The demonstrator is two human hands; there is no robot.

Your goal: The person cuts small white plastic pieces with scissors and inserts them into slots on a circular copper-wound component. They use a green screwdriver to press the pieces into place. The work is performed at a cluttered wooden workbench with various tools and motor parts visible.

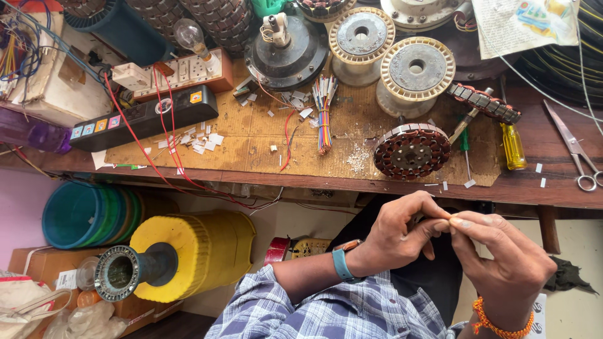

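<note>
Head view, the only one. Both hands are below the workbench edge (352, 183), over the lap. Left hand (396, 235), with a teal wristband (341, 263), is curled nearly closed, thumb and forefinger pinching something small and pale. Right hand (499, 257), with an orange thread bracelet (499, 325), meets it fingertip to fingertip, also pinched tight. The small pale piece (450, 218) sits right between the two sets of fingertips; too tiny to tell what it is (maybe a sleeve or wire end, can't confirm).

On the bench, well apart from the hands: a wound stator (411, 150) near the front edge, a bundle of coloured wires (324, 113), two wire spools (417, 67) behind, a yellow-handled screwdriver (513, 145), and scissors (576, 149) at far right. A black power strip (144, 116) and red leads (164, 135) lie left. White scraps are scattered on the cardboard mat. Below the bench: stacked teal bowls (78, 213) and a yellow cylindrical part (188, 251).

My judgement on doing this well: keep both pinches close to the piece's ends so it can't flex or slip, work over the lap so a drop stays catchable, and turn it slowly rather than pulling.
</note>
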